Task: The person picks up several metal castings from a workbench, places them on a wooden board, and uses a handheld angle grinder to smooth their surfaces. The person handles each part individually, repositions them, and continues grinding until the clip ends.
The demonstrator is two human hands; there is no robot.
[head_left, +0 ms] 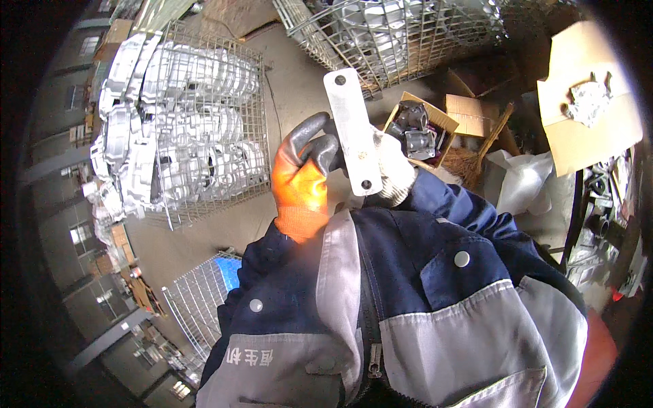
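Observation:
A flat silver metal bar [352, 129] with rounded ends and a dark hole near each end is held up in front of my chest, tilted slightly. My left hand [303, 170], in an orange glove with black-coated fingers, is curled at the bar's left edge, and some fingertips pass out of sight behind it. On the other side my right hand [396, 170], in a white knit glove, grips the bar from behind. Most of the right fingers are hidden by the bar.
Wire cages [262, 115] of silver castings stand at the left and a similar cage [401, 47] at the top. To the right, an open cardboard box [445, 126] holds dark metal parts. Beyond it are a cardboard sheet [561, 75] with a casting and white plastic wrapping [520, 180].

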